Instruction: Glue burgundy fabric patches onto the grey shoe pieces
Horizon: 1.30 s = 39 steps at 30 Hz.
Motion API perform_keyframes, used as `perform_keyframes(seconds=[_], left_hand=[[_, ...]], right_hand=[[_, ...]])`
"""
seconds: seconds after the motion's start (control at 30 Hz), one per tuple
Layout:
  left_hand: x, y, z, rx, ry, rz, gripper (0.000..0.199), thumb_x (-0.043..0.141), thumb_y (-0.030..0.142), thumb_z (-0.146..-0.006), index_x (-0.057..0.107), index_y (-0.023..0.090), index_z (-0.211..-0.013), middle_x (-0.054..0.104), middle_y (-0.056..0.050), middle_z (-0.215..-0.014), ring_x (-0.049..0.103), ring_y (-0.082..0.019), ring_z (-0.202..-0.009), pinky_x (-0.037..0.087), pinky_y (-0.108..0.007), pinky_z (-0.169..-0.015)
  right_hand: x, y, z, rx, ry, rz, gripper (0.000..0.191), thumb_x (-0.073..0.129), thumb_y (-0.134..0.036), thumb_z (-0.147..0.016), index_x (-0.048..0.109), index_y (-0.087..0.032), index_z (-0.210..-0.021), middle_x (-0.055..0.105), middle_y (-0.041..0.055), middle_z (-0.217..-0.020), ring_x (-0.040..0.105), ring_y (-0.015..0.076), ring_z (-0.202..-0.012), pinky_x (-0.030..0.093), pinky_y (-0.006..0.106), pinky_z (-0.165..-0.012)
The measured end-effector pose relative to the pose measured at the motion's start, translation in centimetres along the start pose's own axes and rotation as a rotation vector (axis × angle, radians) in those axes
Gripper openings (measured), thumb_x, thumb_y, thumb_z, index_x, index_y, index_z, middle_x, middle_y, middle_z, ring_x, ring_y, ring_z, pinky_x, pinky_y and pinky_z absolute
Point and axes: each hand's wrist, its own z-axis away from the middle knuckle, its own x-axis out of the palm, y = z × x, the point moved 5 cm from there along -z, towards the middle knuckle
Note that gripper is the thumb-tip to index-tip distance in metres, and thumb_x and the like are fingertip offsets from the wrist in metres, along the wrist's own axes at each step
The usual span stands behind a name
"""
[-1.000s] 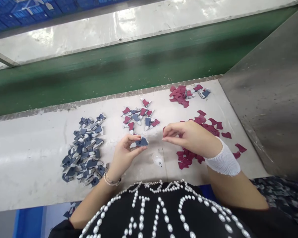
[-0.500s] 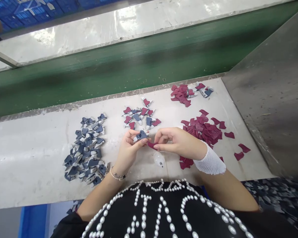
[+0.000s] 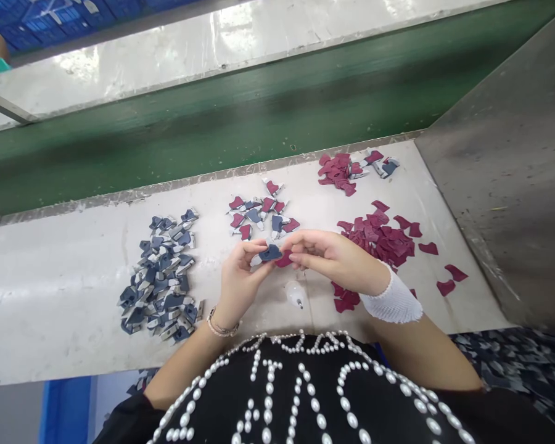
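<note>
Between the thumb and fingers of my left hand (image 3: 240,274) is a small dark blue and grey plastic part (image 3: 270,252). My right hand (image 3: 326,256) pinches a flat maroon piece (image 3: 283,259) by its right end, close beside the blue part; I cannot tell whether the two touch. Just below my hands lies a small translucent bottle with a thin metal tip (image 3: 296,295). Beyond them, a loose cluster of grey parts with maroon or blue faces (image 3: 254,216) lies on the white table.
A large pile of blue and grey parts (image 3: 161,277) lies at left. Maroon pieces form a heap (image 3: 382,240) at right and a smaller one (image 3: 337,172) behind it. A green conveyor belt (image 3: 213,135) runs behind the table; a metal panel (image 3: 504,172) bounds the right.
The blue and grey part has turned in my left hand and moved slightly right. My right hand has raised the maroon piece and tilted it, so its flat face shows.
</note>
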Motion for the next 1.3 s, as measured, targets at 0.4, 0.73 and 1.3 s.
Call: perform_keyframes(seconds=[0.4,0.73,1.3], left_hand=[[0.2,1.1,0.1,0.14,-0.006,-0.069,0.021,0.075,0.019,-0.078,0.06,0.021,-0.093,0.061,-0.007,-0.107,0.064,-0.02,-0.106,0.059,-0.035,-0.087],[0.0,1.4,0.2,0.213,-0.043,-0.158,0.025,0.078,0.022,-0.078,0.063,0.022,-0.097,0.062,-0.007,-0.109,0.064,-0.02,-0.106,0.06,-0.035,-0.087],[-0.3,3.0,0.5,0.416,-0.04,-0.39,0.019,0.076,0.02,-0.08,0.068,0.023,-0.097,0.068,-0.005,-0.102,0.067,-0.02,-0.099,0.06,-0.034,-0.081]], right_hand=[[0.4,1.1,-1.4,0.088,0.045,-0.097,0.017,0.068,-0.033,-0.086,0.056,-0.021,-0.082,0.071,0.0,-0.071,0.068,0.0172,-0.068,0.055,0.032,-0.069],[0.0,0.7,-1.3,0.095,0.081,-0.049,0.022,0.069,-0.039,-0.085,0.057,-0.021,-0.082,0.072,0.0019,-0.071,0.07,0.0183,-0.069,0.055,0.033,-0.069],[0.3,0.0,-1.0,0.092,0.098,-0.047,0.021,0.071,-0.033,-0.085,0.055,-0.021,-0.077,0.072,0.0004,-0.071,0.068,0.0164,-0.065,0.054,0.029,-0.061]])
